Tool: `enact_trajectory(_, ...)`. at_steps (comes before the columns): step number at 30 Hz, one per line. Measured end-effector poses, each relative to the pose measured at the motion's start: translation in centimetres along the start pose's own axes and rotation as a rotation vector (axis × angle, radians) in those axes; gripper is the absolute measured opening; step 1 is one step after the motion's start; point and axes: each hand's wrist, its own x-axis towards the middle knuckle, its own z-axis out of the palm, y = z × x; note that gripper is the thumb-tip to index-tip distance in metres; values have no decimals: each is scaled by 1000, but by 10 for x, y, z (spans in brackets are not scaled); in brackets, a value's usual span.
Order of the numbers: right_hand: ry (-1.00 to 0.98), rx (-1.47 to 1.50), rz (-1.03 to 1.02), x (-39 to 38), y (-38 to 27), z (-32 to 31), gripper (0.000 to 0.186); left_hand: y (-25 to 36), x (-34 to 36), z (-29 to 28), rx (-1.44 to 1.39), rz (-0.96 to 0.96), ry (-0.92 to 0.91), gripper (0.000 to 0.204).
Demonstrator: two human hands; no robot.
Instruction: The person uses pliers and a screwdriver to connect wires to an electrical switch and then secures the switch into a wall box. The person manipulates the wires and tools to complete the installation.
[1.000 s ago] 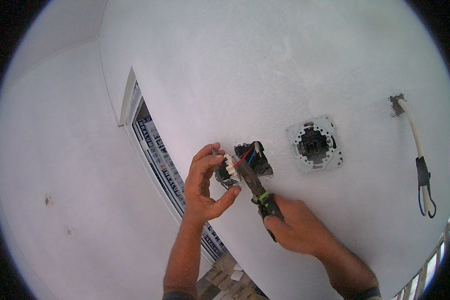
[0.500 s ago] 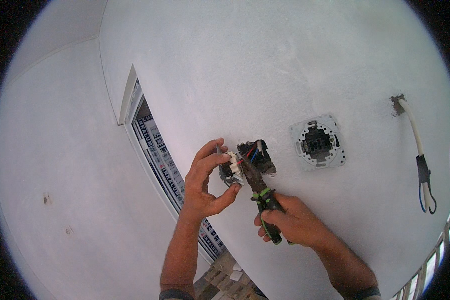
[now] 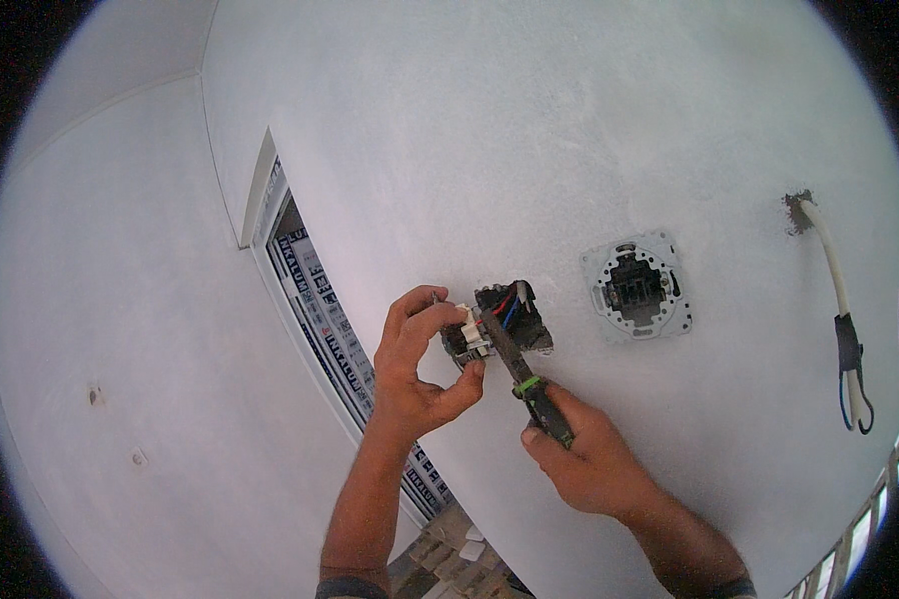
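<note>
My left hand (image 3: 415, 379) grips a switch mechanism (image 3: 465, 335) with a white terminal block and metal frame, just left of a dark square wall recess (image 3: 528, 330). Red and blue wires (image 3: 510, 314) show in the recess, the red one reaching toward the mechanism. My right hand (image 3: 597, 459) is closed round black-and-green pliers (image 3: 544, 403). Their dark jaws (image 3: 501, 340) point up-left to the wire beside the terminal block; whether they bite on it is too small to tell.
A mounted switch mechanism (image 3: 634, 285) sits to the right. A white cable (image 3: 829, 260) with taped end hangs from a hole farther right. A doorframe (image 3: 260, 190) with film-covered profile lies left, beside another wall (image 3: 100, 299). Tiled floor (image 3: 440, 559) shows below, railing at lower right.
The pliers' handles, spread half a second ago, now look closer together, and the tool has turned slightly. My left hand and the held mechanism have shifted a little to the right.
</note>
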Motion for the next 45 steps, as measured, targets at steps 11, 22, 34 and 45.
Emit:
enact_trajectory(11,21,-139,-43,-3,-9,-1,57,3,-9,4,-43,-41,1,62)
enact_trajectory(22,-3,-128,15,0,-15,3,58,7,-13,14,85,5,28,73)
enact_trajectory(34,-26,-114,18,2,-9,1,52,20,-8,9,91,-83,-28,73)
enact_trajectory(45,-243,108,230,-44,9,-23,46,18,-16,13,-463,-374,70,78)
